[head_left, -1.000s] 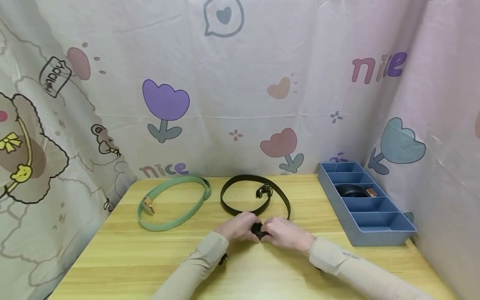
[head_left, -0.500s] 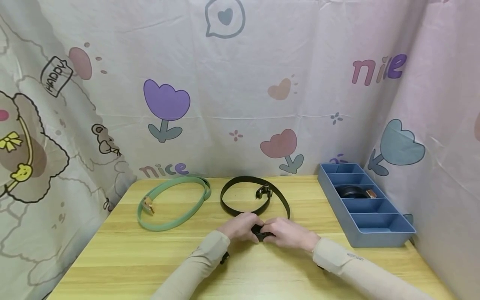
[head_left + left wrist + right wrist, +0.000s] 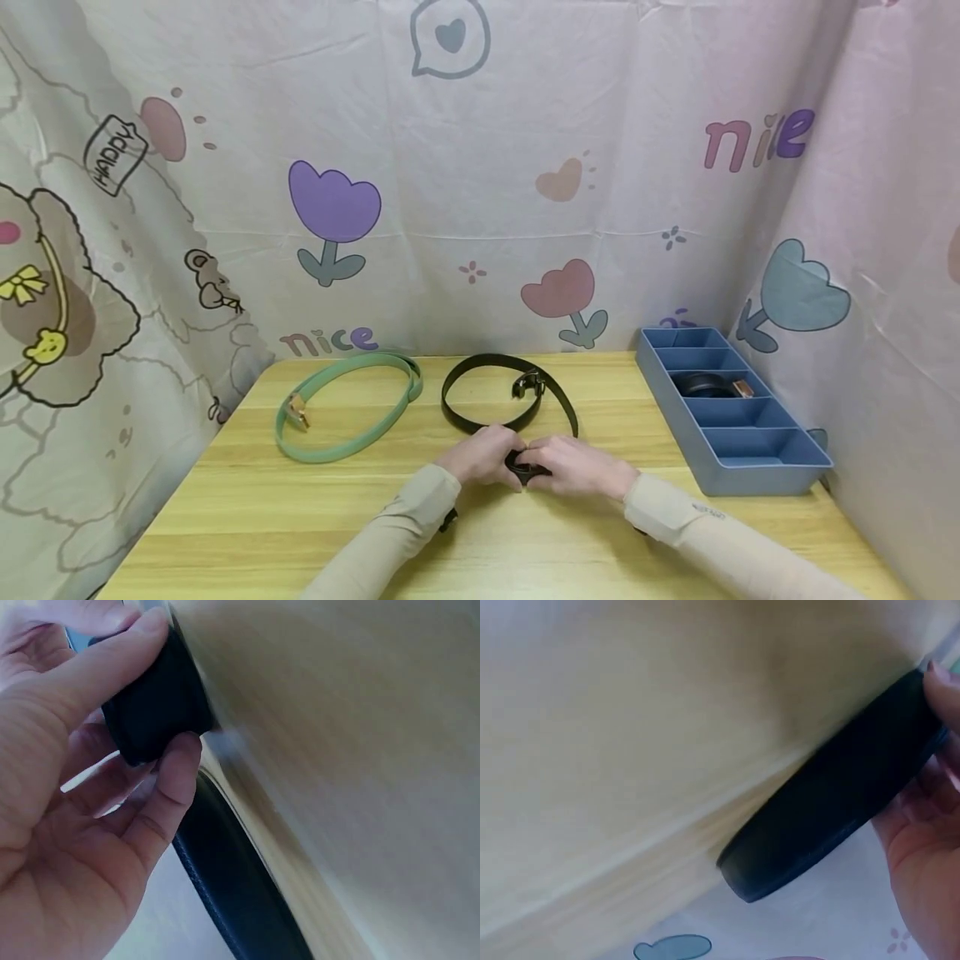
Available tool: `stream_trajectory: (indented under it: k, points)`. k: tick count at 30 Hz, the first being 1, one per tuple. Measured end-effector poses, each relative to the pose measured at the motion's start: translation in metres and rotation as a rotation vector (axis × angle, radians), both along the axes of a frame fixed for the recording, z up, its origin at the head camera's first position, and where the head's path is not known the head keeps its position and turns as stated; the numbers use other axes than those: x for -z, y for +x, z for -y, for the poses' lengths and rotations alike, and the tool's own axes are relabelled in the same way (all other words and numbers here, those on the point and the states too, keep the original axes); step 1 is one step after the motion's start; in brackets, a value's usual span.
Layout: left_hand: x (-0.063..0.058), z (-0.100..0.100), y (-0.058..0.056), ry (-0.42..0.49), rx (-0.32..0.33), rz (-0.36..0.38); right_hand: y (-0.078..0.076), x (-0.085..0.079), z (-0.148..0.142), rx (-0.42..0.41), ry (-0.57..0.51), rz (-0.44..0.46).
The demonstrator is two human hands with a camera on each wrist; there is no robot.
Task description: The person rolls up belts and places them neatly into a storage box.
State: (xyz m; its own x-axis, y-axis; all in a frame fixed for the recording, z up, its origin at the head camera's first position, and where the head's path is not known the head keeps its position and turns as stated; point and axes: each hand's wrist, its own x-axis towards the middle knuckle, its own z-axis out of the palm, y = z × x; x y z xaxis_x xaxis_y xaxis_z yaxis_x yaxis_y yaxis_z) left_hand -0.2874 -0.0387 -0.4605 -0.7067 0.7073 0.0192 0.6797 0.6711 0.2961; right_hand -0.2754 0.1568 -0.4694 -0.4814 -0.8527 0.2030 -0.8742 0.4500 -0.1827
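Note:
A black belt lies on the wooden table in an open loop, its dark metal buckle resting inside the curve. One end of it runs down behind the hands. Between them that end is wound into a small coil. The left hand pinches the coil from the left; in the left wrist view its thumb and fingers sit at the edges of the black strap. From the right, the right hand grips the coil, and the right wrist view shows its thumb at one end of the curved strap.
A green belt with a gold-toned buckle lies looped at the left. On the right stands a blue-grey divided box; one compartment holds a coiled black belt. A printed curtain hangs behind the table.
Both hands have shifted slightly right and nearer with the coil, their fingers working around it. The belt's right-hand stretch has drawn in slightly to the left.

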Motion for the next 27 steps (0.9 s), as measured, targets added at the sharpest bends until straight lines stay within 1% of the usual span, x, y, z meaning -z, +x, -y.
stream_trajectory:
  k: [4, 7, 10, 13, 16, 19, 21, 24, 27]
  points:
    - [-0.001, 0.002, -0.001, -0.013, 0.033, -0.007, -0.004, -0.004, 0.0, -0.044, 0.053, 0.016]
    - [-0.001, 0.003, -0.002, -0.015, 0.054, -0.003, -0.007, -0.008, 0.002, -0.062, 0.105, 0.012]
    - [-0.002, 0.005, -0.003, -0.017, 0.073, 0.015, -0.007, -0.01, 0.003, -0.066, 0.134, -0.009]
    - [-0.003, 0.006, -0.004, -0.013, 0.086, 0.035, -0.005, -0.011, 0.005, -0.049, 0.138, -0.022]
    - [-0.004, 0.007, -0.003, 0.004, 0.073, 0.047, -0.002, -0.011, 0.007, -0.023, 0.116, -0.032]
    - [-0.003, 0.006, 0.0, 0.023, 0.029, 0.04, 0.001, -0.009, 0.009, 0.004, 0.079, -0.008]
    - [-0.001, 0.005, 0.001, 0.024, 0.002, 0.025, 0.002, -0.008, 0.009, 0.008, 0.053, 0.01]
    - [0.001, 0.004, 0.004, 0.017, -0.017, -0.002, 0.002, -0.004, 0.008, -0.006, 0.018, 0.027]
    - [0.001, 0.002, 0.004, -0.006, -0.003, -0.044, 0.0, -0.002, 0.005, -0.038, -0.011, 0.038]
